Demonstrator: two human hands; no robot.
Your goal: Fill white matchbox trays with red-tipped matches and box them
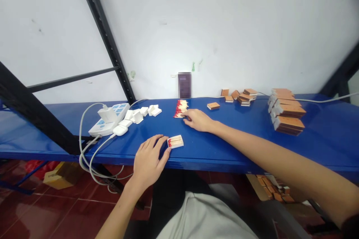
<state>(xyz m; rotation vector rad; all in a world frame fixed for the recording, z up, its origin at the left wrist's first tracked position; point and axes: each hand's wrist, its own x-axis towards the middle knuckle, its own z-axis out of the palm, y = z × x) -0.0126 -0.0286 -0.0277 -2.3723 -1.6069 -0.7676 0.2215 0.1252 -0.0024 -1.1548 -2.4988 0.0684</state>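
A small white matchbox tray (180, 144) holding red-tipped matchsticks lies near the front edge of the blue shelf. My left hand (150, 158) grips its left end between thumb and fingers. Farther back, a loose pile of red-headed matchsticks (181, 107) is spread on the shelf. My right hand (198, 120) reaches in from the right, its thumb and index finger closed at the near edge of this pile. The fingertips partly cover the matchsticks there, so how many they pinch is hidden.
Several white empty trays (138, 115) lie left, beside a power strip (108, 121) with looping white cables. One brown matchbox (213, 106) sits right of the pile, more boxes (244, 98) behind, and tall matchbox stacks (288, 112) farther right. A dark pixelated object (184, 85) leans on the wall.
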